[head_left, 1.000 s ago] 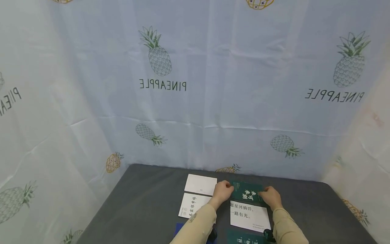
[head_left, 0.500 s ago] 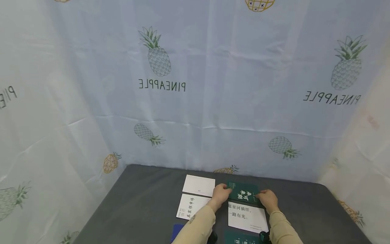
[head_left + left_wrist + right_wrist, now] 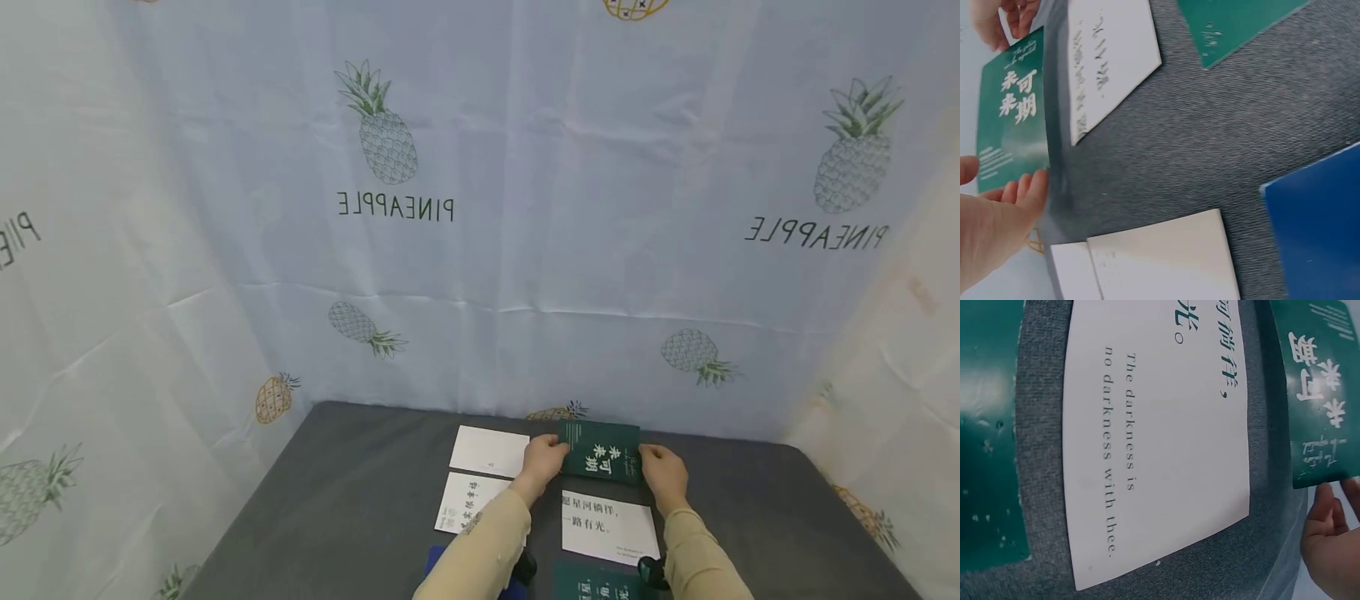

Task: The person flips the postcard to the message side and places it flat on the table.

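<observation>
A green card point(image 3: 592, 437) with white Chinese characters is held up between both hands at the back of the table, its far edge tilted up. My left hand point(image 3: 543, 460) pinches its left edge, fingers beneath, as the left wrist view also shows. At the right edge my right hand point(image 3: 665, 477) grips the card's near corner between thumb and fingers. Just in front lies a white card point(image 3: 609, 527) with dark characters and small English print. Nearer still is another green card point(image 3: 596, 583), partly cut off by the frame.
On the left lie a blank-looking white card point(image 3: 489, 451) and a white card with handwriting-style characters point(image 3: 463, 502), partly behind the left sleeve. A blue card point(image 3: 1322, 219) is near the front. The grey table point(image 3: 360, 500) meets a pineapple-print curtain point(image 3: 480, 250) at the back.
The green card has risen off the table and moved back, away from the white card, with both hands moving along with it. The other cards have stayed in place.
</observation>
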### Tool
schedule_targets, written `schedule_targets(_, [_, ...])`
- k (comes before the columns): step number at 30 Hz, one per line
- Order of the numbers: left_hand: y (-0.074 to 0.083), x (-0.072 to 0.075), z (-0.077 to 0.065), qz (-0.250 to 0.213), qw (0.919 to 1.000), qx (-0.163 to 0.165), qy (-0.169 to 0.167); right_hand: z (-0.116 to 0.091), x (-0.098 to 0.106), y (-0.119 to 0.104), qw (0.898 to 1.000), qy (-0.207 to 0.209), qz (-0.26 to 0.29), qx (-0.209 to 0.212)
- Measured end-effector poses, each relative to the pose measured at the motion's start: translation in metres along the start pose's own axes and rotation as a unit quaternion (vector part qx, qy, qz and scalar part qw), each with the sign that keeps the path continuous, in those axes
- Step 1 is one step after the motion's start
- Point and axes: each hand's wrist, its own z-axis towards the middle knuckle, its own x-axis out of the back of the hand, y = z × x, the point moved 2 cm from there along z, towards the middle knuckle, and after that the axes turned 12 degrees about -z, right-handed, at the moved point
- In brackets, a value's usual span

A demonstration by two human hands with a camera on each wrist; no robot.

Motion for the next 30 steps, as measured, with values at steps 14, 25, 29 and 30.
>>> schedule_targets(14, [0.005, 0.003, 0.002, -0.014, 0.9984, -0.040, 0.037, 0.014, -0.013, 0.019, 0.989, 0.060, 0.132, -0.038])
schedule_targets(25, [-0.011, -0.003, -0.001, 0.089, 0.9919, -0.090, 0.012, -0.028, 0.009, -0.014, 0.999, 0.020, 0.029, 0.028])
schedule_targets(29, [-0.016, -0.004, -0.003, 0.120, 0.9876, -0.101, 0.004, -0.035, 0.016, -0.019, 0.999, -0.012, -0.016, 0.045])
schedule_targets(30, [-0.017, -0.004, -0.004, 0.124, 0.9870, -0.102, 0.003, -0.035, 0.016, -0.019, 0.998, -0.013, -0.028, 0.049])
